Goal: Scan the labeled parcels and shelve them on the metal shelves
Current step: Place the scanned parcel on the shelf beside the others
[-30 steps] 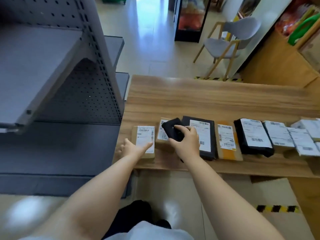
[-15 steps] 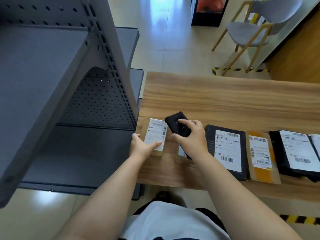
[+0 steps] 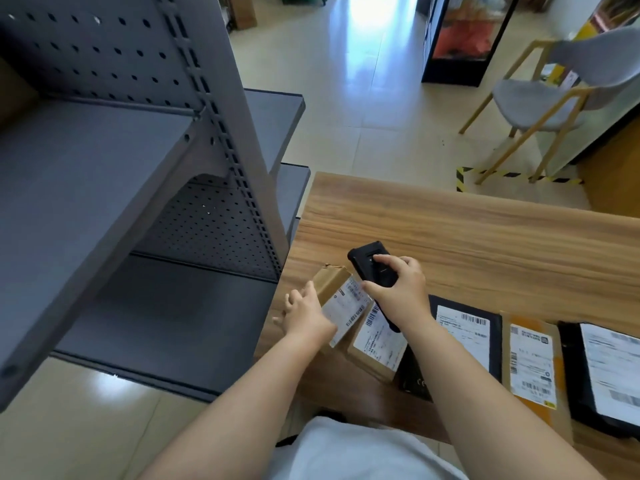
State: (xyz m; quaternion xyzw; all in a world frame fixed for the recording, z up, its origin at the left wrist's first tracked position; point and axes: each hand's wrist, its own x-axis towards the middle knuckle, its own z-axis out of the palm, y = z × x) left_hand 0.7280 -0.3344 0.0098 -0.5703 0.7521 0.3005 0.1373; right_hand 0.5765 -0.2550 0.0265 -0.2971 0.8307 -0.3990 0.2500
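Left hand (image 3: pixel 304 315) grips the near-left end of a small cardboard parcel (image 3: pixel 341 297); fingers (image 3: pixel 289 301) spread along its left side, thumb hidden underneath, so how far it wraps cannot be told. Parcel tilted, its far end raised off the tabletop (image 3: pixel 467 237), white label facing up. Right hand (image 3: pixel 400 289) curled round a black handheld scanner (image 3: pixel 372 266), forefinger lying on its upper face, scanner just beyond the parcel's label and touching or nearly touching it. A second cardboard parcel (image 3: pixel 377 341) lies flat just right of the held one, then a black mailer (image 3: pixel 464 337), an orange-edged parcel (image 3: pixel 533 362) and another black mailer (image 3: pixel 606 368) in a row. Metal shelves (image 3: pixel 114 202) stand left of the held parcel. Against half a second ago: parcel then lay flat, now lifted and turned; scanner is closer over it.
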